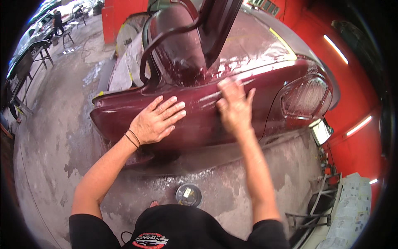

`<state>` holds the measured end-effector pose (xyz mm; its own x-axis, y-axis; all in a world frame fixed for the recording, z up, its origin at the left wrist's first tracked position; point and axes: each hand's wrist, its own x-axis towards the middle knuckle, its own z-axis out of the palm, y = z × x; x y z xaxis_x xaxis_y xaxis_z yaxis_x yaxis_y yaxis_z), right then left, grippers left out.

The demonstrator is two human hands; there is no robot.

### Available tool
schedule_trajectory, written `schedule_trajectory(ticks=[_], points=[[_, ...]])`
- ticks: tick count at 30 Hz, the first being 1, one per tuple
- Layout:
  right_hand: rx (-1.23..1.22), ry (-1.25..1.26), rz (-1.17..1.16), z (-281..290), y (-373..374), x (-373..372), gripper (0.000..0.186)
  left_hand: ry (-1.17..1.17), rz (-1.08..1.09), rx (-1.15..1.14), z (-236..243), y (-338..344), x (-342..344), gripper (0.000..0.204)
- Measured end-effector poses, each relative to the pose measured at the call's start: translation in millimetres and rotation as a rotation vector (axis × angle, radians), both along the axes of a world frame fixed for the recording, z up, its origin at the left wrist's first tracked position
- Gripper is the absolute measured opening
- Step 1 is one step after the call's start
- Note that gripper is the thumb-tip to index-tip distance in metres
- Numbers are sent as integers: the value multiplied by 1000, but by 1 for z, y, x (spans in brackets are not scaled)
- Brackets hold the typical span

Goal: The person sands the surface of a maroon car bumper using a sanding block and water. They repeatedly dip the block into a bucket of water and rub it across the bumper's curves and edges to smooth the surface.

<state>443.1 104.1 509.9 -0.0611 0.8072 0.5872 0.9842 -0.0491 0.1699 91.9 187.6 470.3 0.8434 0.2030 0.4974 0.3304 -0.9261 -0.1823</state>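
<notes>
A glossy maroon car body panel (195, 120) runs across the view in front of me, wet along its upper part. My left hand (159, 118) lies on it with fingers stretched out and apart, holding nothing; two dark bands circle that wrist. Farther right, my right hand (234, 108) is on the panel near its upper edge, fingers apart and partly blurred, with nothing visible in it. A wet fuel-filler flap or recess (304, 97) is to its right. Above are a curved dark hinge arm (166, 35) and masking (130, 66).
A bucket (188, 195) stands on the grey concrete floor (62, 137) below the panel. Paper-covered parts on a metal stand (348, 207) are at lower right. A red wall (340, 108) is at the right; a person (57, 23) and stands (39, 62) are at upper left.
</notes>
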Motion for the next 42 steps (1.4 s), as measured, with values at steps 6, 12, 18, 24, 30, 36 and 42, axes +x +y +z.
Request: schedule_trajectory(ticks=[6, 12, 18, 24, 30, 36, 42], points=[[201, 174, -271, 77, 25, 157, 57, -121, -60, -79, -3, -7, 18, 59], [77, 103, -39, -11, 10, 20, 59, -201, -79, -150, 1, -4, 8, 54], [177, 224, -367, 97, -12, 184, 58, -429, -113, -249, 9, -27, 46, 44], [45, 100, 169, 36, -7, 75, 56, -530, -234, -137, 73, -22, 193, 47], [205, 134, -233, 141, -10, 312, 58, -573, -254, -125, 112, -32, 291, 47], [249, 59, 148, 81, 4, 250, 56, -439, -39, -9, 121, -11, 336, 54], [291, 184, -242, 195, -9, 497, 55, -490, 91, 10, 120, -13, 373, 60]])
